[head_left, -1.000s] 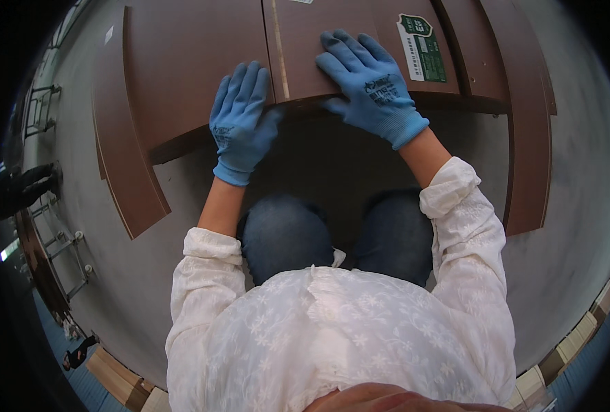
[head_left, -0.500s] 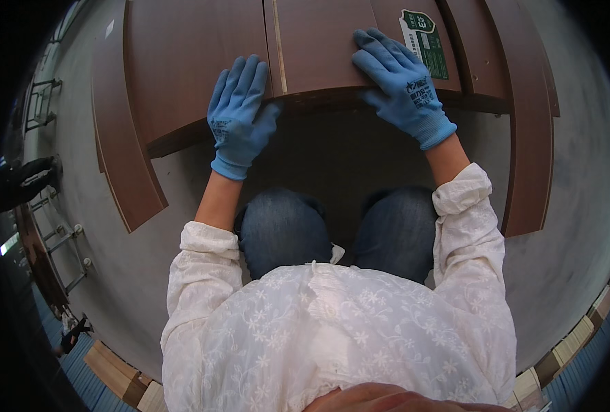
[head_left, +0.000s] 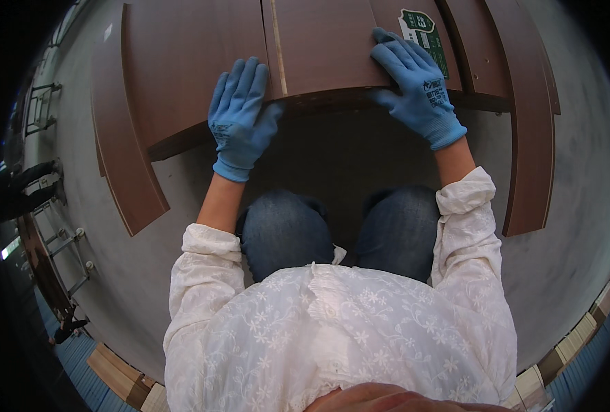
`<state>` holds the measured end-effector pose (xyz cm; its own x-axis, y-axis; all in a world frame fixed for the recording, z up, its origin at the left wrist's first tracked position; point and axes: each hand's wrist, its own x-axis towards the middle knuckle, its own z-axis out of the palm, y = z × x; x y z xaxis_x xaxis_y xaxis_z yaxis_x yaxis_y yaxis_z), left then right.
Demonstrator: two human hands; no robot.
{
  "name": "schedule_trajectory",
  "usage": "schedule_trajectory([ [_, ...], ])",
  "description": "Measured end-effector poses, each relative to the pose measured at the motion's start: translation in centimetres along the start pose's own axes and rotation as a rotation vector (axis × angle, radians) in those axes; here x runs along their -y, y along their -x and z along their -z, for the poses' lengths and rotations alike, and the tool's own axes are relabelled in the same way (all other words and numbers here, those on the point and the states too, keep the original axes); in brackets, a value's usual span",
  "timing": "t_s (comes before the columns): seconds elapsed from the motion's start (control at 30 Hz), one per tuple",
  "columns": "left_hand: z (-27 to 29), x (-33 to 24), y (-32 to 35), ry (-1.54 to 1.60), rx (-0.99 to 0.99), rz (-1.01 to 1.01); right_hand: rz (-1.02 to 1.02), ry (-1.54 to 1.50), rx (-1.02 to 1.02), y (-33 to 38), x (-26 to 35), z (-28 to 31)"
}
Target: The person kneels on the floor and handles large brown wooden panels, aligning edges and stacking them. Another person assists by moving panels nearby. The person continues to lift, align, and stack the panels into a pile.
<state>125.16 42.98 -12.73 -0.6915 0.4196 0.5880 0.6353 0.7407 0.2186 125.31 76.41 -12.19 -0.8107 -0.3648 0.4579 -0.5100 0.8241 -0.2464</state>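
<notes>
Brown wood-look panels (head_left: 195, 62) lie side by side in front of me, with a pale strip (head_left: 279, 58) running along the seam between two of them. My left hand (head_left: 240, 120), in a blue glove, rests on the near edge of the left panel, fingers stretched forward and thumb out to the side. My right hand (head_left: 418, 89), gloved the same way, lies on the panel to the right with its fingers spread. A green and white label (head_left: 428, 41) is stuck to that panel, partly covered by my right hand. Neither hand holds anything.
Long brown boards project toward me at the left (head_left: 140, 185) and right (head_left: 530, 178). The grey floor (head_left: 113, 275) surrounds them. Metal frames (head_left: 68, 244) with wheels and a person's dark-clothed legs (head_left: 34, 185) show at the far left. Stacked boards (head_left: 119, 374) line the rear edge.
My right hand has slid a little to the right across the panel, covering more of the label. My left hand has barely moved. At far left, the other person's legs have shifted.
</notes>
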Motion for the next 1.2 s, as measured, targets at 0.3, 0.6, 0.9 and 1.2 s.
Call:
schedule_trajectory([
  [0.3, -0.2, 0.1, 0.1, -0.003, -0.009, -0.005, 0.016, -0.09, 0.008, 0.2, -1.0, -0.7],
  [0.6, 0.7, -0.6, -0.3, -0.016, 0.031, 0.047, -0.113, -0.337, 0.048, -3.0, -2.6, 2.4],
  [0.9, 0.9, -1.0, -0.2, -0.111, 0.092, 0.03, -0.498, -0.09, 0.101, -17.0, -8.2, -5.6],
  [1.2, 0.5, -0.9, -0.2, -0.128, 0.088, 0.027, -0.493, -0.095, 0.022, -17.9, -7.8, -8.3],
])
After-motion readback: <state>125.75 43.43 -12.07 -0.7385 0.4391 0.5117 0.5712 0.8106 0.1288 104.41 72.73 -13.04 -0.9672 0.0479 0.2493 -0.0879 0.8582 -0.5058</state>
